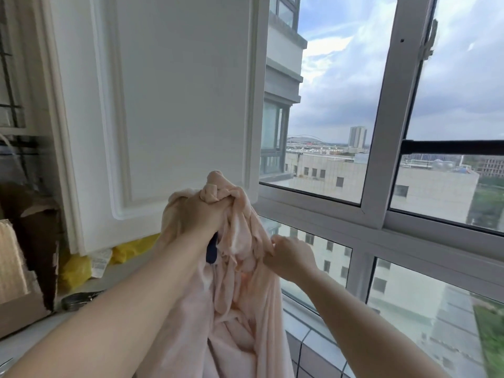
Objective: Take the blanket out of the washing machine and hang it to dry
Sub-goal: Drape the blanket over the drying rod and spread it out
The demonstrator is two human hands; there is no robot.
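The pale pink blanket (237, 309) hangs bunched in front of me, from chest height down past the bottom of the frame. My left hand (201, 214) grips a twisted wad of it at the top, raised before the white cabinet door. My right hand (293, 259) pinches a fold on the blanket's right side, lower down. A small dark blue piece (212, 251) shows under my left wrist against the fabric. The washing machine is not in view.
A white cabinet door (174, 105) stands open at the left. A large window with white frames (381, 148) fills the right side. A countertop (32, 336) at the left carries a cardboard box (16, 309), yellow bags (76, 268) and a round metal object (79, 298).
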